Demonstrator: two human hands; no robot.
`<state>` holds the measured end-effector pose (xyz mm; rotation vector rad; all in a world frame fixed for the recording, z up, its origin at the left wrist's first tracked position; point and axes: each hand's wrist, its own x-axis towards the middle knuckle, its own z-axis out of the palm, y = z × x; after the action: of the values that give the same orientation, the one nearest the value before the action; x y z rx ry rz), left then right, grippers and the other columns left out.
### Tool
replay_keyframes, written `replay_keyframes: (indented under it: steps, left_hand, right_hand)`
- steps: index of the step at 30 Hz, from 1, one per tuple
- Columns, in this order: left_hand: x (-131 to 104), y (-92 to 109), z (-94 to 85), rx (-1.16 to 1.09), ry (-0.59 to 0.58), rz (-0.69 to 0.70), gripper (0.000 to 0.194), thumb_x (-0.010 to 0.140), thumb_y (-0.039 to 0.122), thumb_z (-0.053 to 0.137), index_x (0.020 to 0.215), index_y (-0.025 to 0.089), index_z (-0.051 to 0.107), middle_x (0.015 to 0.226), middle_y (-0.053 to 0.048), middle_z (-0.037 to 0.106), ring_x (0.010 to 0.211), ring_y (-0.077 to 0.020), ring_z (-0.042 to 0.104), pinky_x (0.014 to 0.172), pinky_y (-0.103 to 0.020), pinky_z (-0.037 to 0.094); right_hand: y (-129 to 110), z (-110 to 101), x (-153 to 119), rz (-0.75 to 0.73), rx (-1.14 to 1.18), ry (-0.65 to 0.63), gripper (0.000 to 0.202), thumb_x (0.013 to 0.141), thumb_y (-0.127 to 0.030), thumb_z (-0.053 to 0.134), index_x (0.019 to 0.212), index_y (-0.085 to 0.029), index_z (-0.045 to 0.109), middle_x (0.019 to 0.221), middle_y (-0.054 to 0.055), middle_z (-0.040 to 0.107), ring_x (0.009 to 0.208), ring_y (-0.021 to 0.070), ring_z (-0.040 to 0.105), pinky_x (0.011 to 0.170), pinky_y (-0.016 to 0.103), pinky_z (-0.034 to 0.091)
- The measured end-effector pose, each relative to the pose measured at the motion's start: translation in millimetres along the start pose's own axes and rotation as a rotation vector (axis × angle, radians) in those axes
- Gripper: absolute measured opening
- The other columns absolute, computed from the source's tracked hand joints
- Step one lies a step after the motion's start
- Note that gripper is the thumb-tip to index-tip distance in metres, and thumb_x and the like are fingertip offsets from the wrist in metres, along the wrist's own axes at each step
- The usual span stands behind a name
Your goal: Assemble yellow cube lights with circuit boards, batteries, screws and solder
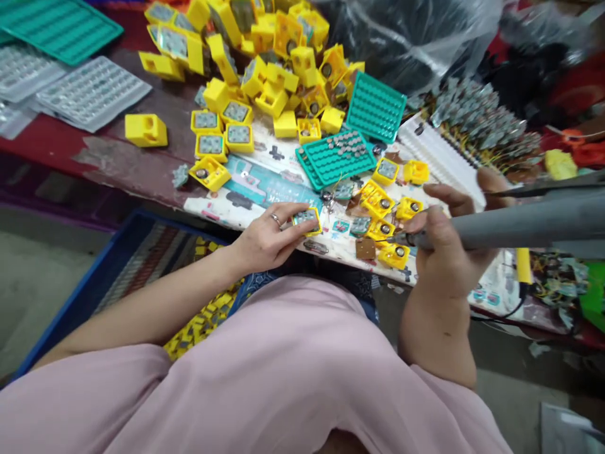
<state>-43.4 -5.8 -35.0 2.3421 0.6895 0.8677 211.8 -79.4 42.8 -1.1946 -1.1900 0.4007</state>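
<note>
At the table's front edge, my left hand [271, 234] is closed on a small yellow plastic housing [307, 222], its grey inner plate facing up. My right hand [447, 252] grips a grey, cylindrical electric screwdriver [510, 221] that lies nearly level, its thin bit pointing left. Close to the bit are several open yellow housings [394, 255] with round metal cells inside. A brown block [365, 248] sits just below the bit. Left of these lies a loose grey plate [360, 225]. My right fingers partly hide the tool's front end.
A heap of yellow housings [274, 88] covers the table's back. Green trays [338, 157] hold small round cells. Grey wired parts [486, 123] are piled at right, beside a white foam strip [442, 151]. Below left stands a blue crate [89, 284] containing yellow pieces.
</note>
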Motion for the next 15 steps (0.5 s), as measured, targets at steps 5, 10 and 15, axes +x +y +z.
replay_keyframes:
  steps: [5, 10, 15]
  left_hand:
    - [-18.0, -4.8, 4.0, -0.133, -0.02, -0.176, 0.025, 0.081, 0.031, 0.07, 0.105, 0.026, 0.073, 0.129, -0.016, 0.065, 0.121, -0.0316, 0.06, 0.108, -0.059, 0.043]
    - [-16.2, -4.0, 2.5, -0.05, -0.044, -0.147, 0.026, 0.078, 0.025, 0.07, 0.104, 0.026, 0.074, 0.131, -0.015, 0.066, 0.12, -0.0315, 0.061, 0.108, -0.06, 0.042]
    - [-20.3, -7.5, 5.4, -0.096, -0.03, -0.171, 0.03, 0.076, 0.023, 0.071, 0.105, 0.026, 0.075, 0.134, -0.015, 0.064, 0.121, -0.0333, 0.06, 0.105, -0.058, 0.044]
  right_hand:
    - [-8.0, 8.8, 0.6, 0.011, -0.018, 0.02, 0.044, 0.082, -0.026, 0.07, 0.119, -0.049, 0.062, 0.104, -0.004, 0.07, 0.065, 0.0132, 0.064, 0.055, 0.028, 0.051]
    - [-9.6, 13.2, 2.5, 0.007, -0.118, 0.029, 0.043, 0.083, -0.033, 0.068, 0.123, -0.048, 0.059, 0.104, -0.001, 0.068, 0.061, 0.0129, 0.062, 0.054, 0.029, 0.05]
    - [-11.6, 16.4, 6.0, 0.066, -0.078, 0.03, 0.042, 0.082, -0.034, 0.066, 0.121, -0.048, 0.057, 0.098, -0.003, 0.067, 0.062, 0.0122, 0.06, 0.063, 0.03, 0.053]
